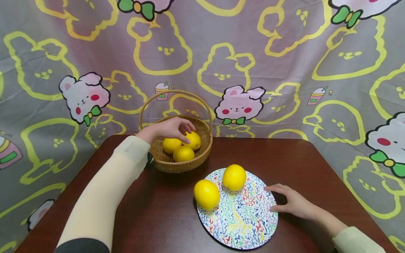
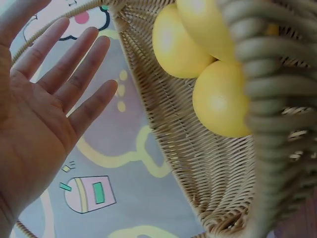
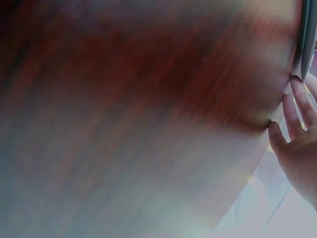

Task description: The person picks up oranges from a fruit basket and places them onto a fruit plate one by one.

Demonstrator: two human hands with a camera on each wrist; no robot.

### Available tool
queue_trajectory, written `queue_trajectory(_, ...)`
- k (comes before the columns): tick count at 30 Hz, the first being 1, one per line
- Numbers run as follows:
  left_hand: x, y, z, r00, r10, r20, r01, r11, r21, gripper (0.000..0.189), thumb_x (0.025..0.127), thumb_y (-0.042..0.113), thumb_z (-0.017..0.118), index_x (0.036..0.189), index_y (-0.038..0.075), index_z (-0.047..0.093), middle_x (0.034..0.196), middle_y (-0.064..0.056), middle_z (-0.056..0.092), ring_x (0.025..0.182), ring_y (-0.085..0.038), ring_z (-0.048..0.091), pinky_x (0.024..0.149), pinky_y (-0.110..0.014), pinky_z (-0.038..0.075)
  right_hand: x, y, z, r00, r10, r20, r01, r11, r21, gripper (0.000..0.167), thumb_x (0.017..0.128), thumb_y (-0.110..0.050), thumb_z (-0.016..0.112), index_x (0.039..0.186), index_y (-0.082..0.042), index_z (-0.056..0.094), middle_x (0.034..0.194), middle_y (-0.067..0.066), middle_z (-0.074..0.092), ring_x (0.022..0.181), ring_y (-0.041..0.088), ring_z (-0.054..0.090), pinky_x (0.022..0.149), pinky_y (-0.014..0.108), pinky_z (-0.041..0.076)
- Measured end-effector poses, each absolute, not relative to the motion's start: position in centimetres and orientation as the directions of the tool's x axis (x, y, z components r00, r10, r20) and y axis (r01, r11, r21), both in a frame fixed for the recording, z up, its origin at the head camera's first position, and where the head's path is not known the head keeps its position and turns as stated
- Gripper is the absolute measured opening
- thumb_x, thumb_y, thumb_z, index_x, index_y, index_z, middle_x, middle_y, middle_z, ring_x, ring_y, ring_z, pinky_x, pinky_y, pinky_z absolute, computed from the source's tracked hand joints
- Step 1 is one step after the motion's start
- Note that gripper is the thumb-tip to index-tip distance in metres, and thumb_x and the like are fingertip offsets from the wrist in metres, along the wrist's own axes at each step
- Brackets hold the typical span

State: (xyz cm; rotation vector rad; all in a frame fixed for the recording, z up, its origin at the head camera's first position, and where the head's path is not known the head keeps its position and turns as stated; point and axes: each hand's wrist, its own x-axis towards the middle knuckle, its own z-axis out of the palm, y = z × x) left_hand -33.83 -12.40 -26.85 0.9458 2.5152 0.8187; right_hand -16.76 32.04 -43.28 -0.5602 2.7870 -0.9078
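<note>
Holds the left hand (image 1: 174, 129) over the woven basket (image 1: 180, 167), fingers spread and slightly bent, with fingertips just above the right-hand one of three yellow fruits (image 1: 184, 154); in the left wrist view, seen well apart from them. Has the right hand (image 1: 295, 203) at the right edge of the round patterned plate (image 1: 250, 225), fingers likewise spread, with forefinger and thumb by the rim; cannot tell how firmly pressed.

Inside the basket, left of the middle of the worktop (image 1: 152, 218) and by its far edge: the three fruits, bunched together. On the plate, in front of the basket and to its right: a far yellow fruit (image 1: 234, 177) at the far edge and a left yellow fruit (image 1: 206, 194) at the left edge, jutting slightly past the rim, near each other. Beyond the worktop's far edge: a cloth (image 1: 281, 63) printed with animal faces and cups.
</note>
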Motion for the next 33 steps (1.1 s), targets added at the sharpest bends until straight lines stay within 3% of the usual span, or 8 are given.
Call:
queue_trajectory(13,-35.8,-12.8,-28.1,-0.752,0.642,-0.148,0.475,0.684,0.554,0.06,0.082,0.02,0.079,0.134,0.004,0.054,0.133,-0.021,0.051,0.122,-0.038,0.048,0.102,-0.046,0.037,-16.9,32.0,-43.2,-0.908,-0.419,-0.015,-0.333,0.742,-0.582,0.065,0.077,-0.044,0.079,0.133,-0.018,0.059,0.124,0.006,0.056,0.112,0.031,0.049,0.092,0.06,0.043)
queue_trajectory(22,-36.0,-12.8,-28.8,-0.699,0.672,-0.246,0.475,0.693,0.543,0.058,0.083,0.013,0.077,0.134,0.001,0.054,0.135,-0.023,0.05,0.123,-0.041,0.045,0.101,-0.047,0.038,-16.7,32.1,-43.3,-0.906,-0.422,0.007,-0.349,0.739,-0.576,0.066,0.077,-0.045,0.079,0.133,-0.017,0.059,0.123,0.005,0.057,0.111,0.031,0.05,0.091,0.059,0.043)
queue_trajectory(33,-35.8,-13.3,-31.5,-0.662,0.7,-0.268,0.471,0.666,0.579,0.057,0.082,0.012,0.079,0.132,0.0,0.055,0.13,-0.019,0.054,0.122,-0.038,0.049,0.101,-0.043,0.04,-16.7,32.1,-43.2,-0.914,-0.406,-0.017,-0.323,0.751,-0.577,0.067,0.076,-0.044,0.08,0.133,-0.016,0.059,0.124,0.006,0.057,0.112,0.032,0.049,0.092,0.061,0.042)
